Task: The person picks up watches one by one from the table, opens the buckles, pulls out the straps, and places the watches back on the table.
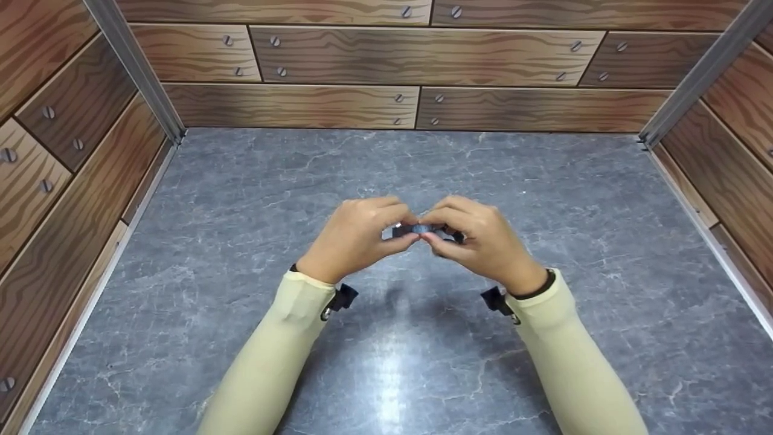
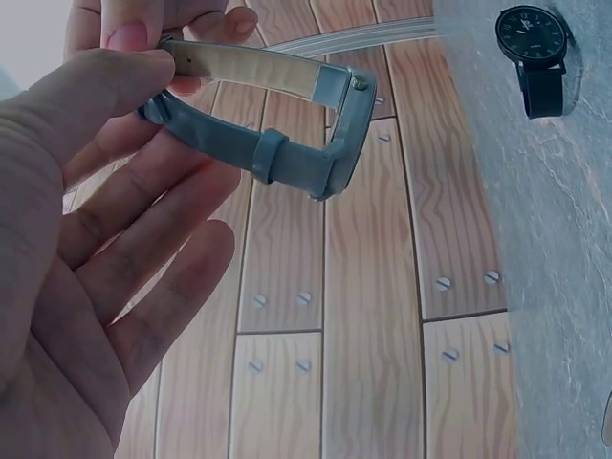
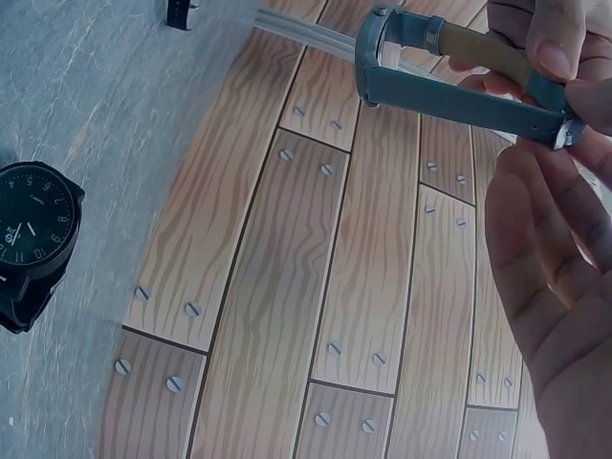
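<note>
Close together above the table, my left hand point(image 1: 359, 235) and right hand point(image 1: 480, 241) both pinch a wristwatch point(image 1: 421, 229) with a blue-grey strap. The watch strap point(image 2: 215, 139) forms a loop in the left wrist view, with a tan lining. Its case, seen edge-on, points away from the fingers. In the right wrist view, finger and thumb tips of both hands meet at the buckle point(image 3: 566, 134) end of the strap. The remaining fingers of each hand are loosely extended. The dial's face is hidden.
On the grey marbled table point(image 1: 290, 169) lies a black watch point(image 2: 532, 36) in the left wrist view. A black watch point(image 3: 36, 220) with numerals shows at the right wrist view's left edge; cannot tell if it is the same. Wood-patterned walls point(image 1: 423, 57) enclose the back and sides.
</note>
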A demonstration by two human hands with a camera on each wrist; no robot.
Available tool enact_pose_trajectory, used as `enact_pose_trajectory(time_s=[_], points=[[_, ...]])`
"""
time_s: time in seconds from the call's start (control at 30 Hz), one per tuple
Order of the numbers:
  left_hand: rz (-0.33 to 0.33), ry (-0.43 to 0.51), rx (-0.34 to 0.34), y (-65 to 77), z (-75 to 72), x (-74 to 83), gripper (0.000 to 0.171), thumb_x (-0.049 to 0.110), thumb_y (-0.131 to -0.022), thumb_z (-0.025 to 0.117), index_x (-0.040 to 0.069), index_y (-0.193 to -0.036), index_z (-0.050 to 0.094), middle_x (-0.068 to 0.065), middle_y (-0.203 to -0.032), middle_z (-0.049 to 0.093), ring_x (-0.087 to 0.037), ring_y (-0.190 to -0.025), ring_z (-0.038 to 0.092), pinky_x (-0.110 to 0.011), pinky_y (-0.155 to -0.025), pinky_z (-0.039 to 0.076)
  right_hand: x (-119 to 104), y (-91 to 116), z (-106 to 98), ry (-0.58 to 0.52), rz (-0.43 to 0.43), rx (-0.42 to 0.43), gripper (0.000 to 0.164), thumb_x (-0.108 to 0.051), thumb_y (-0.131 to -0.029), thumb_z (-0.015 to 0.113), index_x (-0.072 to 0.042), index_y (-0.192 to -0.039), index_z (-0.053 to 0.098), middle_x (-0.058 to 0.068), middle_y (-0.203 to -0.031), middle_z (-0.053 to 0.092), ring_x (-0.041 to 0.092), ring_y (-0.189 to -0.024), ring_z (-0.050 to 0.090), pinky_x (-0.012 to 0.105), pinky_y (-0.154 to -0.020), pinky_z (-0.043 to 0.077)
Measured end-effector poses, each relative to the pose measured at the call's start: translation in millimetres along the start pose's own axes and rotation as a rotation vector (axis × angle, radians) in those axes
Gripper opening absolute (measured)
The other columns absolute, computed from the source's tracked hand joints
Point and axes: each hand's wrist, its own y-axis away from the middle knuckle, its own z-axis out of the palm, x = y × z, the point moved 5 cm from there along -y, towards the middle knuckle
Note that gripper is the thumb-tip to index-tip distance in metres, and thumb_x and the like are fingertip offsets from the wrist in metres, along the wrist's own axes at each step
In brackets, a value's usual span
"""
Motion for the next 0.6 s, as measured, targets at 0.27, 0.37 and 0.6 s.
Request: enact_pose_trajectory(time_s=[0.27,0.37,0.6], points=[[0.006,0.043,0.006,0.2,-1.1,-0.9,0.010,0.023,-0.098,0.074,0.014,-0.102,0.075,0.003,-0.094,0.072,-0.006,-0.073,0.062,-0.021,-0.066,0.052,1.5,1.2,-1.2,-0.091,0.017,0.011,0.019,0.002,-0.089,0.077,-0.008,-0.106,0.075,0.005,-0.097,0.071,0.012,-0.070,0.063,0.019,-0.061,0.051],[0.009,0.047,0.024,0.5,-2.6,-0.6,0.010,0.022,-0.097,0.075,0.014,-0.104,0.077,0.003,-0.095,0.072,-0.006,-0.073,0.062,-0.021,-0.065,0.052,1.4,0.5,-0.6,-0.124,0.039,0.007,0.018,0.001,-0.091,0.075,-0.008,-0.107,0.074,0.004,-0.097,0.070,0.011,-0.072,0.062,0.020,-0.062,0.051],[0.037,-0.008,0.055,-0.9,-3.6,3.4,0.012,0.023,-0.097,0.075,0.014,-0.104,0.078,0.003,-0.093,0.072,-0.009,-0.073,0.063,-0.023,-0.065,0.052,1.8,0.0,-0.4,-0.098,0.093,-0.018,0.014,-0.005,-0.094,0.073,-0.010,-0.107,0.072,0.001,-0.095,0.068,0.009,-0.074,0.059,0.030,-0.060,0.053]])
